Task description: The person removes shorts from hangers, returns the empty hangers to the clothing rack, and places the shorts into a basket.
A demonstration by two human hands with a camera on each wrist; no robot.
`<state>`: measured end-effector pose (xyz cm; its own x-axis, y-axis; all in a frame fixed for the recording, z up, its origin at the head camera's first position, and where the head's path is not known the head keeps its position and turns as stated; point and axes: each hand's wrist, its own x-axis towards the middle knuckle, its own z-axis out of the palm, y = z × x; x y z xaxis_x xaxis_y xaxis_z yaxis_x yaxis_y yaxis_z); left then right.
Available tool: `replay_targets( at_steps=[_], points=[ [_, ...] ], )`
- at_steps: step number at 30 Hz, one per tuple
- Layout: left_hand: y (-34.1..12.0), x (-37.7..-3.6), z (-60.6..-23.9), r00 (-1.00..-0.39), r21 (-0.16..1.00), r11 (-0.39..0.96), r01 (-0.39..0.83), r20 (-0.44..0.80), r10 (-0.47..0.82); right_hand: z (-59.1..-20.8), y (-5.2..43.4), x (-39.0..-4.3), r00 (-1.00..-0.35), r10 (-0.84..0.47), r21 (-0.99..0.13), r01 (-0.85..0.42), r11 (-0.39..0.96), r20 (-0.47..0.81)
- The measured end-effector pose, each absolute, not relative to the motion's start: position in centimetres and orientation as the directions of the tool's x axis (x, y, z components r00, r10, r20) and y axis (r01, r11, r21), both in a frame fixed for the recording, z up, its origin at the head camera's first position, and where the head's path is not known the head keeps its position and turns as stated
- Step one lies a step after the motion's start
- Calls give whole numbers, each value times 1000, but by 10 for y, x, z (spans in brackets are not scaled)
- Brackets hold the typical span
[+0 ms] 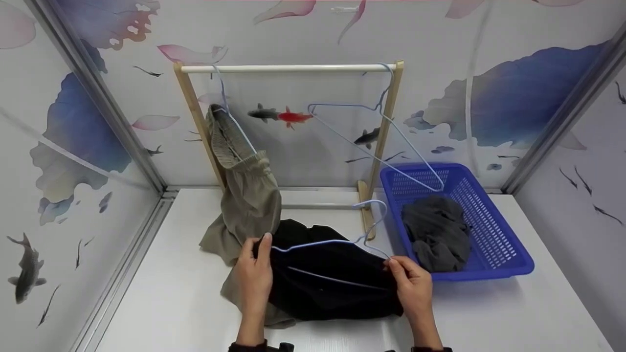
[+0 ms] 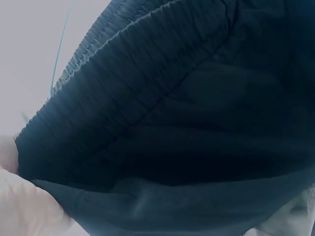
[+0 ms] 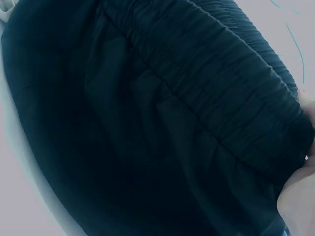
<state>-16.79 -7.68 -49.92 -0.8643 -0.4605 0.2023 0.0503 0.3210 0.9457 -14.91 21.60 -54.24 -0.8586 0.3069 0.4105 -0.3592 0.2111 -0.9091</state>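
Observation:
Both hands hold a pair of black elastic-waisted pants (image 1: 337, 303) low over the white table, stretched sideways. My left hand (image 1: 255, 274) pinches the waist's left end, its thumb by the end of a light blue hanger (image 1: 323, 242). At the opposite end, my right hand (image 1: 413, 283) grips the waistband beside the hanger's right shoulder. The hanger lies partly inside the waist opening, its hook up and free of the rail. Gathered waistband (image 2: 123, 64) fills much of the left wrist view. In the right wrist view, fingers show at the right edge of the waistband (image 3: 231, 88).
Behind the hands stands a wooden rack with a white rail (image 1: 293, 69). Khaki pants (image 1: 249, 195) hang at its left, draping onto the table (image 1: 161, 293). A bare blue hanger (image 1: 342, 105) hangs at its right. A blue basket (image 1: 508, 249) on the right holds dark grey cloth (image 1: 435, 232).

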Motion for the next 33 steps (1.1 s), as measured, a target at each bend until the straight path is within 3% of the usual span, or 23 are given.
replay_targets(
  at_steps=[11, 22, 33],
  points=[
    [-77, -171, -502, -872, 983, 155, 95, 157, -464, -546, 216, -149, -853, 305, -902, -366, 229, 424],
    [-79, -172, -501, -874, 995, 96, 37, 78, -480, -547, 215, -149, -864, 313, -916, -343, 208, 395],
    [-84, -172, -501, -924, 977, -213, -30, -108, -367, -549, 217, -149, -860, 311, -910, -345, 232, 405]
  ],
)
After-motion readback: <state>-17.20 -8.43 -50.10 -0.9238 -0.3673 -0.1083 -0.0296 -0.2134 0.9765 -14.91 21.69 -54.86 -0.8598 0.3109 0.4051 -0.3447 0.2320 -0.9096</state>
